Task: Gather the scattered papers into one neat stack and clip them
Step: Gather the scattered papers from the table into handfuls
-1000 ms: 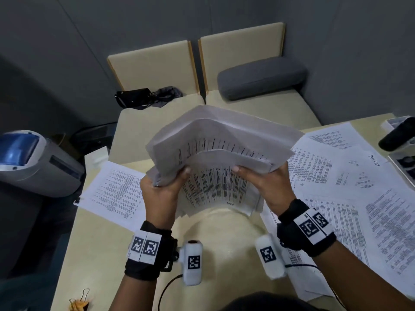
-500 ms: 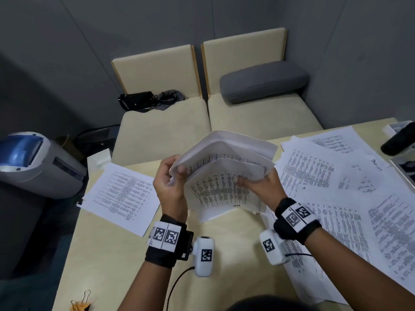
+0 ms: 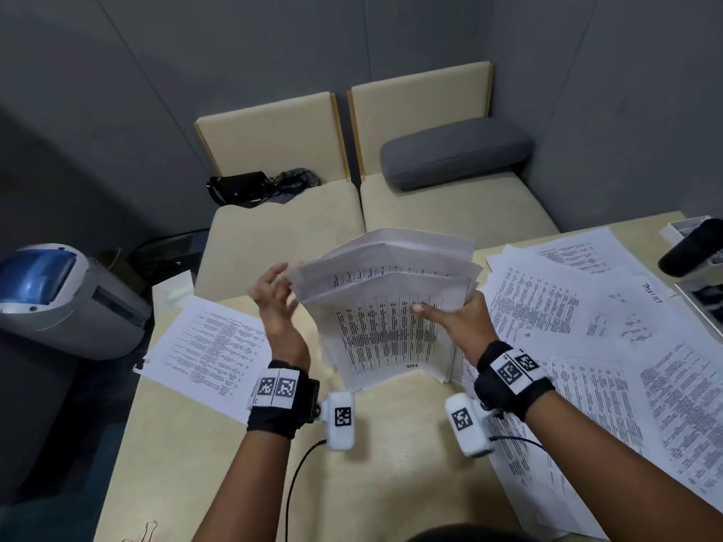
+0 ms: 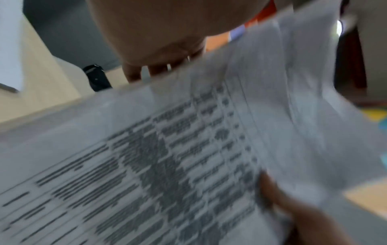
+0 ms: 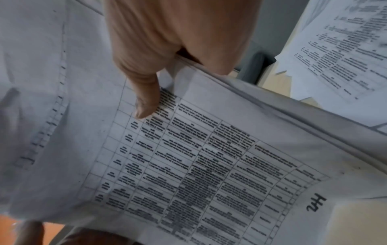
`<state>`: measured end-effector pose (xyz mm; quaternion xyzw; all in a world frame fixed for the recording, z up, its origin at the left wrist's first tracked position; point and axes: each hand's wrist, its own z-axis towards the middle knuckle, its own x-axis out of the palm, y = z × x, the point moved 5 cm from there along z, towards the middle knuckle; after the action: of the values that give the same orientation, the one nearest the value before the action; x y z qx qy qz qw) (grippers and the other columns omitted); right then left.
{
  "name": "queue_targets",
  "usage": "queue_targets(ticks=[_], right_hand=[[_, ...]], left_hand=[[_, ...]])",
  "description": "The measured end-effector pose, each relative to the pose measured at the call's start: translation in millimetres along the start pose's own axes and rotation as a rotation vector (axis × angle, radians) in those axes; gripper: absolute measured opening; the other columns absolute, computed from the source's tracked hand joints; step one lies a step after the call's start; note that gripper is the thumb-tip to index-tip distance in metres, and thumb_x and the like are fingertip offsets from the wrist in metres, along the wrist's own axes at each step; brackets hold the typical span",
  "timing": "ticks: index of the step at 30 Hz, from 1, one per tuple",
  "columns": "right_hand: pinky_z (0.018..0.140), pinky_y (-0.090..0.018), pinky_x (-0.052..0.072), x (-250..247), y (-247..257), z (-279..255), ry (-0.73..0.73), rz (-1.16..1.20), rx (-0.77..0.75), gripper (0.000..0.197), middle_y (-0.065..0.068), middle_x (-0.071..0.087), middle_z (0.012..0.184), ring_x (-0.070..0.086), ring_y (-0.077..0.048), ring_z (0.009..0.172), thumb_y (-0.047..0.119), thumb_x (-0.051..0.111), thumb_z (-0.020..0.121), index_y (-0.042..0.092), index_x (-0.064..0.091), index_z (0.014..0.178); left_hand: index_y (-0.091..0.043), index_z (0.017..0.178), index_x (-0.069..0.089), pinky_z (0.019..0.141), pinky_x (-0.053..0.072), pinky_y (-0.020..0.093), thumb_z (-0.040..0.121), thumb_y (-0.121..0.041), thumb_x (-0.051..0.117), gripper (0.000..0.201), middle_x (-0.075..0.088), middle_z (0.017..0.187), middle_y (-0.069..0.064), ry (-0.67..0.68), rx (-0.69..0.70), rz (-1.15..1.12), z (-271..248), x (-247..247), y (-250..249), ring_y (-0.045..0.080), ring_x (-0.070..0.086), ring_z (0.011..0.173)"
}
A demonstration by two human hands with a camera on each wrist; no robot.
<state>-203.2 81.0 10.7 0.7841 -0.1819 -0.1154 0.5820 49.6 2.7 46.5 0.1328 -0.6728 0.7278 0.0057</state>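
Grey panelled walls close in behind two beige upholstered seats set side by side, each with a matching backrest. A grey bolster cushion lies on the right-hand seat against its backrest; a black bag sits at the back of the left-hand seat. The pale wooden counter stands in front of the seats. Left of the counter sits a grey machine with a blue lid.

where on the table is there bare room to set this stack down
Bare tabletop shows near the person, between the single sheet on the left and the spread papers on the right, below the stack held by the right hand. The right side is crowded with overlapping sheets.
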Motion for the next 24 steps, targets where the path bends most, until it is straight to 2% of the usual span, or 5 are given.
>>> queue_targets(ticks=[7,14,18,21,24], right_hand=[[0.099,-0.040,0.049,8,14,6,-0.006,0.087,-0.010,0.068,-0.005,0.065,0.112,0.063,-0.019,0.105,0.022,0.090,0.058,0.016,0.051,0.113],[0.097,-0.041,0.052,-8,17,-3,-0.040,0.114,-0.017,0.102,-0.005,0.064,0.123,0.063,-0.019,0.112,0.044,0.097,0.042,0.015,0.049,0.127],[0.093,-0.034,0.054,1,15,-16,0.097,0.021,-0.095,0.061,0.002,0.071,0.107,0.068,-0.001,0.097,0.018,0.087,0.054,0.025,0.061,0.109],[0.092,-0.034,0.055,4,20,-16,0.090,0.050,-0.155,0.059,0.003,0.073,0.106,0.069,-0.006,0.099,0.012,0.089,0.059,0.025,0.063,0.111],[0.088,-0.026,0.053,5,30,-12,0.041,0.074,-0.191,0.058,0.008,0.072,0.102,0.068,-0.004,0.099,0.026,0.090,0.053,0.032,0.061,0.102]], left_hand=[[-0.016,0.128,0.059,0.105,0.042,0.055,0.084,-0.080,0.017,0.089,0.063,0.129,0.012,0.026,-0.227,0.061,-20,33,17,0.028,0.058,0.121],[-0.027,0.082,0.066,0.094,0.045,0.063,0.088,-0.074,0.025,0.062,0.066,0.093,0.015,-0.053,-0.102,0.034,-19,37,10,0.044,0.060,0.099],[-0.020,0.108,0.068,0.102,0.046,0.045,0.087,-0.074,0.021,0.074,0.068,0.117,0.010,-0.159,-0.279,0.032,-28,20,52,0.028,0.060,0.115],[-0.023,0.084,0.062,0.074,0.044,0.012,0.101,-0.052,0.006,0.065,0.072,0.074,-0.020,-0.081,-0.295,0.021,-32,26,39,-0.009,0.065,0.081],[-0.025,0.078,0.058,0.068,0.043,0.019,0.100,-0.050,-0.001,0.068,0.067,0.062,-0.020,0.003,-0.268,-0.037,-31,38,22,-0.009,0.062,0.062]])
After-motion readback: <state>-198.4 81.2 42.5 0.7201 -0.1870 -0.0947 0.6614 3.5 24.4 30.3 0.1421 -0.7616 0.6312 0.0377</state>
